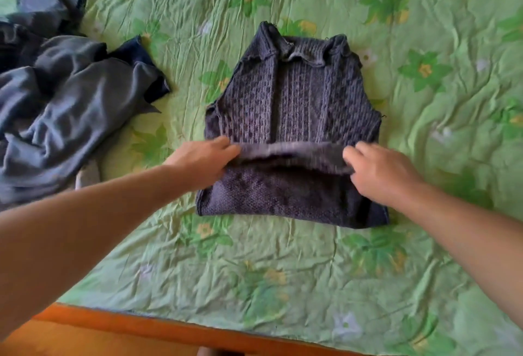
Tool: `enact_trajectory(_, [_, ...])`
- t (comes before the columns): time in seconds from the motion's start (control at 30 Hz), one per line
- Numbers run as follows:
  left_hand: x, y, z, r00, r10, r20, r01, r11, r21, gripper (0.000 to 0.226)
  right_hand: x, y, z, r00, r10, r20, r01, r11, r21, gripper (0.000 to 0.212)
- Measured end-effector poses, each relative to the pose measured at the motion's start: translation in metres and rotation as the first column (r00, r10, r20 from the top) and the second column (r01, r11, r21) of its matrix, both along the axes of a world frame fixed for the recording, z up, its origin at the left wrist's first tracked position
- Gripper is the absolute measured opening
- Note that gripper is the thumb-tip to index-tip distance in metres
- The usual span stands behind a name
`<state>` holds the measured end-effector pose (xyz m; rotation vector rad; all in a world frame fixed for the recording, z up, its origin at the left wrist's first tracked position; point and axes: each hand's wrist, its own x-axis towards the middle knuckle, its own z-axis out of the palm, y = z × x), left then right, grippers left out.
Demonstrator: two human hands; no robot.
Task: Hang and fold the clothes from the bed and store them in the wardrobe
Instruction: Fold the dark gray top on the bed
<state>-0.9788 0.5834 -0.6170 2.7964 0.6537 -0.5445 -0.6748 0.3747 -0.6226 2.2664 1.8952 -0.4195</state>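
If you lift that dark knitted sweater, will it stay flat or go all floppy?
Probably floppy: the hem of the knitted sweater sags between the left hand and right hand gripping it. Its holey knit looks fairly light. It likely won't slide on the wrinkled bedspread.

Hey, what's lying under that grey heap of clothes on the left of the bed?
A dark navy garment sticks out from beneath the grey heap, and a pale scrap at its near edge. How far they run underneath is covered.
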Motion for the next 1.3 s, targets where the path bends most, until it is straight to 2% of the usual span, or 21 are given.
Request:
enact_trajectory(0.07, [-0.027, -0.026, -0.001, 0.988, -0.058, -0.144, 0.053, 0.998, -0.042, 0.033, -0.012, -0.034, 0.001, 0.989, 0.143, 0.025, -0.139, 0.983, -0.121, 0.021])
enact_trajectory(0.1, [-0.037, -0.037, -0.002, 0.976, -0.074, -0.207, 0.062, 0.996, -0.065, 0.036, -0.018, -0.046, -0.001, 0.986, 0.166, 0.021, -0.158, 0.963, -0.220, 0.023])
enact_trajectory(0.17, [-0.049, -0.050, -0.008, 0.960, -0.088, -0.267, 0.069, 0.995, -0.078, 0.038, -0.030, -0.057, -0.006, 0.989, 0.146, 0.001, -0.135, 0.917, -0.376, 0.029])
enact_trajectory(0.2, [-0.049, -0.052, -0.010, 0.963, -0.081, -0.257, 0.066, 0.996, -0.067, 0.039, -0.034, -0.056, -0.008, 0.994, 0.107, 0.004, -0.097, 0.912, -0.399, 0.041])
enact_trajectory(0.23, [-0.045, -0.049, -0.010, 0.975, -0.051, -0.216, 0.039, 0.998, -0.058, 0.041, -0.038, -0.053, -0.010, 0.998, 0.055, -0.001, -0.052, 0.930, -0.364, 0.052])
enact_trajectory(0.27, [-0.038, -0.046, -0.010, 0.990, 0.008, -0.140, -0.017, 0.998, -0.059, 0.043, -0.041, -0.046, -0.010, 1.000, 0.009, -0.014, -0.013, 0.967, -0.254, 0.055])
enact_trajectory(0.33, [-0.021, -0.037, -0.012, 0.984, 0.175, 0.025, -0.173, 0.983, -0.067, 0.040, -0.045, -0.029, -0.013, 0.998, -0.046, -0.050, 0.049, 0.998, 0.048, 0.048])
enact_trajectory(0.37, [-0.012, -0.031, -0.016, 0.965, 0.257, 0.061, -0.252, 0.965, -0.079, 0.039, -0.046, -0.019, -0.016, 0.996, -0.070, -0.054, 0.077, 0.987, 0.139, 0.042])
enact_trajectory(0.4, [-0.003, -0.025, -0.021, 0.943, 0.328, 0.048, -0.322, 0.941, -0.108, 0.046, -0.046, -0.007, -0.017, 0.994, -0.096, -0.058, 0.103, 0.986, 0.130, 0.041])
enact_trajectory(0.5, [0.018, -0.009, -0.030, 0.899, 0.414, -0.140, -0.437, 0.862, -0.259, 0.093, -0.039, 0.025, -0.022, 0.973, -0.190, -0.134, 0.161, 0.967, -0.200, 0.068])
enact_trajectory(0.6, [0.028, 0.003, -0.030, 0.910, 0.349, -0.225, -0.402, 0.875, -0.270, 0.108, -0.026, 0.042, -0.022, 0.949, -0.252, -0.191, 0.166, 0.911, -0.378, 0.077])
enact_trajectory(0.67, [0.032, 0.004, -0.028, 0.917, 0.320, -0.237, -0.379, 0.885, -0.272, 0.103, -0.022, 0.045, -0.020, 0.937, -0.293, -0.188, 0.186, 0.877, -0.443, 0.069])
enact_trajectory(0.77, [0.037, 0.003, -0.023, 0.919, 0.262, -0.295, -0.345, 0.895, -0.282, 0.066, -0.021, 0.042, -0.019, 0.929, -0.316, -0.190, 0.194, 0.857, -0.478, 0.060])
enact_trajectory(0.83, [0.035, 0.002, -0.024, 0.924, 0.232, -0.305, -0.329, 0.890, -0.317, 0.045, -0.021, 0.035, -0.017, 0.900, -0.346, -0.266, 0.195, 0.864, -0.464, 0.058])
enact_trajectory(0.87, [0.033, 0.002, -0.023, 0.933, 0.213, -0.291, -0.307, 0.892, -0.331, 0.040, -0.019, 0.032, -0.016, 0.888, -0.347, -0.302, 0.187, 0.871, -0.454, 0.049])
enact_trajectory(0.93, [0.028, 0.004, -0.021, 0.949, 0.160, -0.272, -0.248, 0.910, -0.333, 0.040, -0.016, 0.028, -0.013, 0.891, -0.312, -0.330, 0.140, 0.880, -0.453, 0.031])
enact_trajectory(1.0, [0.026, 0.009, -0.018, 0.955, 0.134, -0.263, -0.215, 0.925, -0.312, 0.043, -0.010, 0.031, -0.007, 0.903, -0.280, -0.327, 0.112, 0.886, -0.450, 0.024])
enact_trajectory(1.13, [0.048, 0.049, -0.005, 0.968, 0.211, -0.138, -0.241, 0.934, -0.264, 0.048, 0.017, 0.063, 0.013, 0.903, -0.290, -0.317, 0.193, 0.933, -0.305, 0.045])
enact_trajectory(1.3, [0.102, 0.123, 0.011, 0.966, 0.245, -0.080, -0.256, 0.943, -0.212, 0.049, 0.064, 0.127, 0.027, 0.921, -0.253, -0.296, 0.210, 0.963, -0.167, 0.046])
